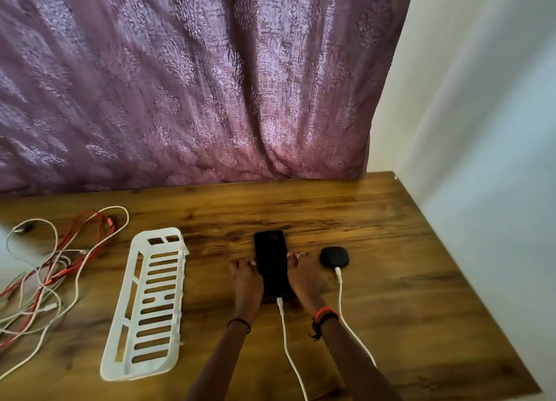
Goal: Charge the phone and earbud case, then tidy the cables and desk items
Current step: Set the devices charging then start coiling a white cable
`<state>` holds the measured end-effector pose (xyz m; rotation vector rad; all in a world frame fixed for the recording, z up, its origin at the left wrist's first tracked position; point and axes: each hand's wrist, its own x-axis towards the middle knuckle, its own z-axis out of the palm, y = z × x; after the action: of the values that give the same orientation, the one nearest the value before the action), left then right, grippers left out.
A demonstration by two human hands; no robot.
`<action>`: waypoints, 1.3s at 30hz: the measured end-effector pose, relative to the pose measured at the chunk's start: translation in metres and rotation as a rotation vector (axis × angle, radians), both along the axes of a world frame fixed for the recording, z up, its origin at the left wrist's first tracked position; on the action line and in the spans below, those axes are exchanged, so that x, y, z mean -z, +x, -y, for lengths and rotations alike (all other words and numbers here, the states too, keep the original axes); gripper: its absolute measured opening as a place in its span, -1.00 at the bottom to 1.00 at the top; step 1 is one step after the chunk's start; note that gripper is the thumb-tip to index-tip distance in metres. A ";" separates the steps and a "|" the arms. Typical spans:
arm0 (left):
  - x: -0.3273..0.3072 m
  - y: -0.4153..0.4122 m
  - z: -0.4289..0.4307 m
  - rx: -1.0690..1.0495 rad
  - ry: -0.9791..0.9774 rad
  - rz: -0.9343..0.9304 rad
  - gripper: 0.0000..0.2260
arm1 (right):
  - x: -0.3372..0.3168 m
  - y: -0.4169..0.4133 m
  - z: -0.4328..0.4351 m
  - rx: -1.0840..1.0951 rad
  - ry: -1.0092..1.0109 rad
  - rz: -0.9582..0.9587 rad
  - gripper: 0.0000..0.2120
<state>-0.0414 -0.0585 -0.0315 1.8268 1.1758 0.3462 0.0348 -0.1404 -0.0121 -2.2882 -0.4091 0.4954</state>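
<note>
Phone [270, 259] flat on desk [397, 280], plugged in; your left hand [246, 280] and right hand [304, 277] clasp its long edges, fingers curled. Slide it carelessly and you could yank its white cable [285, 334] loose, or knock the earbud case [334, 256] unplugged.

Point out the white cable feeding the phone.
The cable between the wrists, entering the phone's near end. The other passes outside the right wrist to the earbud case; the rest lie tangled at left.
</note>
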 end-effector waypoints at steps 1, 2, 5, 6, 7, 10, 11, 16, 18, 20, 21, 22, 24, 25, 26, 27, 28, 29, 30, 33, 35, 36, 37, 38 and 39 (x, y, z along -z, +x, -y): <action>-0.002 0.001 0.001 -0.009 -0.029 -0.013 -0.81 | 0.001 0.000 -0.001 -0.001 0.000 -0.016 -0.72; -0.004 0.002 0.002 -0.015 -0.048 -0.023 -0.79 | 0.002 0.001 -0.001 0.001 -0.002 -0.022 -0.73; -0.006 0.005 0.004 -0.042 -0.120 -0.039 -0.71 | 0.002 0.002 -0.001 0.029 0.016 -0.040 -0.73; -0.006 0.006 0.004 -0.062 -0.154 -0.029 -0.69 | 0.002 0.002 -0.001 0.040 0.030 -0.054 -0.73; -0.005 0.007 0.005 -0.086 -0.194 -0.011 -0.69 | 0.002 0.001 -0.001 0.049 0.043 -0.065 -0.73; -0.008 0.008 0.007 -0.146 -0.293 0.049 -0.74 | 0.002 0.000 -0.001 0.076 0.075 -0.101 -0.77; -0.010 0.009 0.008 -0.157 -0.311 0.072 -0.78 | 0.002 -0.001 -0.001 0.084 0.082 -0.109 -0.77; -0.015 0.007 0.008 -0.223 -0.415 0.214 -0.83 | -0.005 0.001 0.004 0.128 0.155 -0.165 -0.78; -0.013 0.005 0.009 -0.248 -0.472 0.256 -0.82 | -0.007 0.001 0.007 0.137 0.183 -0.198 -0.77; -0.015 0.004 0.009 -0.270 -0.508 0.300 -0.83 | -0.011 0.004 0.010 0.123 0.195 -0.213 -0.74; -0.017 0.003 0.009 -0.275 -0.524 0.323 -0.83 | -0.012 0.005 0.011 0.122 0.207 -0.216 -0.73; -0.019 0.003 0.010 -0.280 -0.541 0.344 -0.83 | -0.017 0.006 0.015 0.128 0.224 -0.224 -0.73; -0.024 0.002 0.009 -0.285 -0.568 0.376 -0.82 | -0.021 0.009 0.018 0.153 0.278 -0.261 -0.73; -0.027 0.001 0.008 -0.282 -0.577 0.390 -0.81 | -0.024 0.009 0.020 0.165 0.315 -0.281 -0.73; -0.031 0.000 0.008 -0.275 -0.582 0.406 -0.79 | -0.027 0.010 0.021 0.171 0.348 -0.292 -0.74; -0.035 0.000 0.007 -0.267 -0.581 0.417 -0.78 | -0.031 0.010 0.022 0.172 0.369 -0.293 -0.74; -0.041 0.000 0.008 -0.259 -0.577 0.435 -0.77 | -0.035 0.011 0.023 0.178 0.388 -0.299 -0.74; -0.047 0.000 0.007 -0.256 -0.571 0.456 -0.77 | -0.039 0.012 0.023 0.191 0.412 -0.314 -0.74; -0.052 0.001 0.007 -0.252 -0.564 0.477 -0.78 | -0.042 0.013 0.023 0.211 0.445 -0.338 -0.75; -0.066 0.000 0.007 -0.228 -0.555 0.519 -0.80 | -0.056 0.013 0.027 0.248 0.538 -0.389 -0.76; -0.076 -0.001 0.008 -0.201 -0.542 0.537 -0.82 | -0.068 0.012 0.031 0.230 0.578 -0.386 -0.76; -0.081 -0.001 0.009 -0.189 -0.539 0.555 -0.83 | -0.074 0.012 0.032 0.223 0.595 -0.378 -0.76; -0.087 -0.001 0.010 -0.181 -0.537 0.572 -0.82 | -0.080 0.012 0.034 0.221 0.618 -0.372 -0.76; -0.093 -0.001 0.010 -0.177 -0.536 0.587 -0.81 | -0.086 0.012 0.036 0.226 0.641 -0.369 -0.76; -0.098 -0.002 0.011 -0.172 -0.537 0.602 -0.78 | -0.090 0.012 0.038 0.229 0.662 -0.368 -0.76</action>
<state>-0.0437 -0.0695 0.0669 1.0518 0.8836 0.5677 0.0472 -0.1780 0.0783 -1.5407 -0.0966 0.5505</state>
